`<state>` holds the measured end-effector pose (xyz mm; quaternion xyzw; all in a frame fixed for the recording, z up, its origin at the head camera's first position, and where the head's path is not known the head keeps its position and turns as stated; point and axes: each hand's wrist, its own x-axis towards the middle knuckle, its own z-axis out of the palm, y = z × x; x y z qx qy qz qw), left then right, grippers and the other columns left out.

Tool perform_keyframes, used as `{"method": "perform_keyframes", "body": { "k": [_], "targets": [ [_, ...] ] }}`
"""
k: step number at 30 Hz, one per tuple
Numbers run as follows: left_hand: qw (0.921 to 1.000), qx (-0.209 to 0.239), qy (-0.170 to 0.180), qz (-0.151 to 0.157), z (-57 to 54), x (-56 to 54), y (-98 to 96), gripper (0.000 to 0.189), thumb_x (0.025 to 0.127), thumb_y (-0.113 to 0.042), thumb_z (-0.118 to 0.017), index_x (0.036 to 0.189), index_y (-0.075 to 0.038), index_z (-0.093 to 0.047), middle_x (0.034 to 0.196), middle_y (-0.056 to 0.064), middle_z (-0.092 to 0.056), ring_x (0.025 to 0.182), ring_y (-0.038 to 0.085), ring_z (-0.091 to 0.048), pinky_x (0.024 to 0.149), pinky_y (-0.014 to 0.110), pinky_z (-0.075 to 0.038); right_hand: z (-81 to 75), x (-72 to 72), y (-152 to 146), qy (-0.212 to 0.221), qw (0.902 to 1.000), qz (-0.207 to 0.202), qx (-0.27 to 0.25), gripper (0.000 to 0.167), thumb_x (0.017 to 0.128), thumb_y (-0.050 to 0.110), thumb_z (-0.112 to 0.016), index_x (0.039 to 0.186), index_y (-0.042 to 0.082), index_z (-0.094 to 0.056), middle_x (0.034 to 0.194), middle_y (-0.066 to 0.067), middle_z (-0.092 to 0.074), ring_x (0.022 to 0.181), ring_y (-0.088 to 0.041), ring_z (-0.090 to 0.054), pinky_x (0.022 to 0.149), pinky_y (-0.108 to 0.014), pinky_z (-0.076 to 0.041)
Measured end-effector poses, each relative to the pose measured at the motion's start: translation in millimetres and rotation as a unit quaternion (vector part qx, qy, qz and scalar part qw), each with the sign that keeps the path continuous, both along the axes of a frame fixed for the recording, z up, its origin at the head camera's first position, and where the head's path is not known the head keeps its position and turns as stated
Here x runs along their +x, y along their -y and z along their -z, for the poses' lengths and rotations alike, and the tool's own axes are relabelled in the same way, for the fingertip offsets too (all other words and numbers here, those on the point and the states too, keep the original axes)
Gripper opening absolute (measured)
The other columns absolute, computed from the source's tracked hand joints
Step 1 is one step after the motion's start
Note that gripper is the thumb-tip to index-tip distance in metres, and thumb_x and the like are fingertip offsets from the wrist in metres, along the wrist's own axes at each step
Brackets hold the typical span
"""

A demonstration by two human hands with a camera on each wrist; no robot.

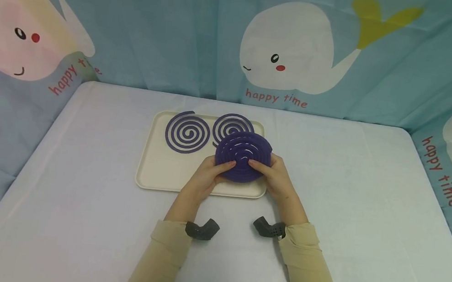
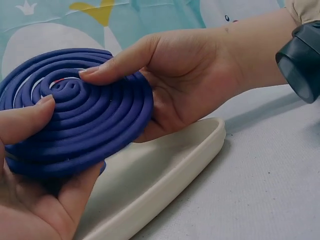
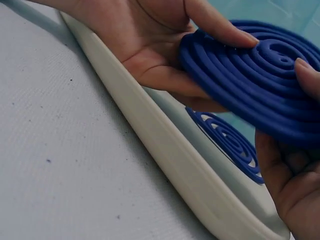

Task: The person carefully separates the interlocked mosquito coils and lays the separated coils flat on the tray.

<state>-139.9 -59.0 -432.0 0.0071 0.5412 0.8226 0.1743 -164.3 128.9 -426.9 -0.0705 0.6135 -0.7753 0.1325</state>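
Note:
A purple-blue mosquito coil (image 1: 244, 148), a thick disc of tightly nested rings with two curled ends at its centre, is held up between both hands, over the front right of a cream tray (image 1: 161, 171). The left hand (image 1: 207, 171) grips its left edge, thumb on the upper face. From the right side, the right hand (image 1: 278, 174) holds it the same way, its thumb (image 2: 112, 70) close to the centre; most of the fingers are hidden underneath. Two single open spirals lie on the tray: one coil (image 1: 189, 133) at back left, another coil (image 1: 234, 115) partly covered by the held disc.
The tray sits on a white-covered table (image 1: 81, 181). Behind rises a light blue curtain (image 1: 171, 29) printed with whales. Dark curved wrist pieces, one at the left wrist (image 1: 202, 229) and one at the right wrist (image 1: 268, 228), stick out inward over the table.

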Motion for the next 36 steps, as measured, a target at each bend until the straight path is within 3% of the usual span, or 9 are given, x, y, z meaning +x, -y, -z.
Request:
{"method": "perform_keyframes", "body": {
  "k": [11,19,27,36],
  "targets": [
    [0.9999,-0.003,0.011,0.009,-1.1,0.1,0.2,0.049,0.091,-0.001,-0.053,0.136,0.01,-0.037,0.134,0.026,-0.047,0.118,0.031,-0.054,0.096,0.036,-0.047,-0.3,-0.4,0.8,-0.008,0.9998,0.008,-0.014,0.031,0.084,-0.009,-0.056,0.115,-0.006,-0.058,0.099,0.003,-0.068,0.099,-0.013,-0.061,0.091,-0.027,-0.048],
    [0.9998,-0.017,0.007,-0.001,-0.7,0.4,-0.8,0.046,0.093,-0.003,-0.051,0.135,0.009,-0.039,0.132,0.026,-0.049,0.115,0.029,-0.056,0.094,0.036,-0.048,0.5,-1.4,-1.5,0.002,0.9999,-0.01,0.003,0.04,0.083,-0.009,-0.056,0.121,-0.018,-0.049,0.099,0.003,-0.067,0.097,-0.012,-0.061,0.091,-0.027,-0.048],
    [0.9984,-0.046,0.006,-0.032,-1.0,0.0,-4.8,0.044,0.094,-0.009,-0.054,0.133,0.008,-0.042,0.129,0.024,-0.053,0.116,0.029,-0.055,0.095,0.034,-0.047,-0.8,-0.5,-0.5,0.006,0.9999,-0.007,-0.003,0.04,0.081,-0.008,-0.057,0.12,-0.017,-0.051,0.098,0.003,-0.068,0.096,-0.012,-0.062,0.089,-0.027,-0.049],
    [0.9989,-0.044,0.005,-0.017,-1.8,0.3,-2.6,0.044,0.094,-0.009,-0.052,0.133,0.009,-0.042,0.128,0.023,-0.054,0.115,0.027,-0.057,0.096,0.034,-0.047,-2.3,2.4,3.4,-0.025,0.9975,0.029,0.06,0.045,0.078,-0.001,-0.061,0.117,-0.02,-0.051,0.1,-0.004,-0.067,0.094,-0.01,-0.062,0.089,-0.026,-0.049]
  ]
}}
